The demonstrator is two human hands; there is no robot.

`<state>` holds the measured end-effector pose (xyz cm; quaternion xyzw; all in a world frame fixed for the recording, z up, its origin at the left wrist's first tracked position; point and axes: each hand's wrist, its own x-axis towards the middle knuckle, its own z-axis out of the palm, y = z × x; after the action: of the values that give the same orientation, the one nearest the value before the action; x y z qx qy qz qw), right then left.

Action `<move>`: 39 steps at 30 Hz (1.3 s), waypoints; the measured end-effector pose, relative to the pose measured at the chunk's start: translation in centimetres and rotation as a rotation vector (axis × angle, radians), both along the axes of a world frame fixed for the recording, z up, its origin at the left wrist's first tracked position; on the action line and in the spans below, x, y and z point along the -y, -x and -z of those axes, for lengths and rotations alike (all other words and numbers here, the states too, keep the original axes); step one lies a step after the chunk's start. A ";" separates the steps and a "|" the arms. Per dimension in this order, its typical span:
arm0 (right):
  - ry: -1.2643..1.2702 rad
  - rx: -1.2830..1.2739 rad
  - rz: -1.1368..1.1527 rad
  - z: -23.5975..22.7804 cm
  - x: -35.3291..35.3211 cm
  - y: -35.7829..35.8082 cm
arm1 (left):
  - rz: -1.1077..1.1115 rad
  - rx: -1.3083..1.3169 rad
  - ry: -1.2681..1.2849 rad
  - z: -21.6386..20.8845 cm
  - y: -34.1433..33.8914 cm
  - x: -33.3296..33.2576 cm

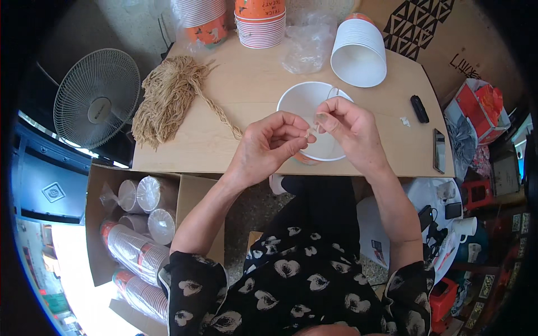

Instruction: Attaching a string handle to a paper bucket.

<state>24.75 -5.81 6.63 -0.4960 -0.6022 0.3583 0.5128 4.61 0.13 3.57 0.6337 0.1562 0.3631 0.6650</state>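
Above a white paper bucket (292, 98) near the table's front edge, both my hands are raised with fingertips almost meeting. My left hand (274, 141) pinches one end of a thin pale cord (334, 91). Thumb and fingers of my right hand (352, 127) are closed on the same cord, part of which loops up behind the knuckles. Whether there is a knot between the fingers is too small to tell. A thick bundle of beige cords (168, 98) lies to the left, its twisted tail reaching toward my left hand.
Stacked buckets (259, 28) and a crumpled plastic bag (308, 47) stand at the back. Another bucket stack (364, 56) lies on its side. At right are a black object (419, 109) and a phone (439, 151). A fan (98, 101) and a carton (188, 196) of wrapped buckets are left.
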 end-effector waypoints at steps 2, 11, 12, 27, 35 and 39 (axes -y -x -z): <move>0.023 -0.031 -0.031 -0.4 -0.3 -0.5 | -0.009 0.001 -0.004 0.0 0.0 0.0; 0.020 0.362 -0.101 -2.0 0.5 -0.8 | -0.077 -0.067 -0.043 -0.7 -0.2 0.4; 0.012 0.361 -0.100 -2.0 0.5 -0.8 | -0.077 -0.059 -0.035 -0.7 -0.2 0.4; -0.047 -0.054 0.102 1.2 0.6 -0.2 | -0.093 -0.073 -0.020 -0.6 -0.4 0.8; -0.061 0.074 0.083 -0.9 1.1 -2.0 | -0.109 -0.057 -0.018 -0.6 -0.4 0.9; -0.211 0.319 0.083 -1.6 2.2 -1.6 | -0.113 -0.053 -0.019 -0.8 -0.5 1.1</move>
<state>26.31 -8.00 8.28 -0.5145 -0.6891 0.1884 0.4743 5.12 -0.93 4.35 0.6396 0.2057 0.3848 0.6329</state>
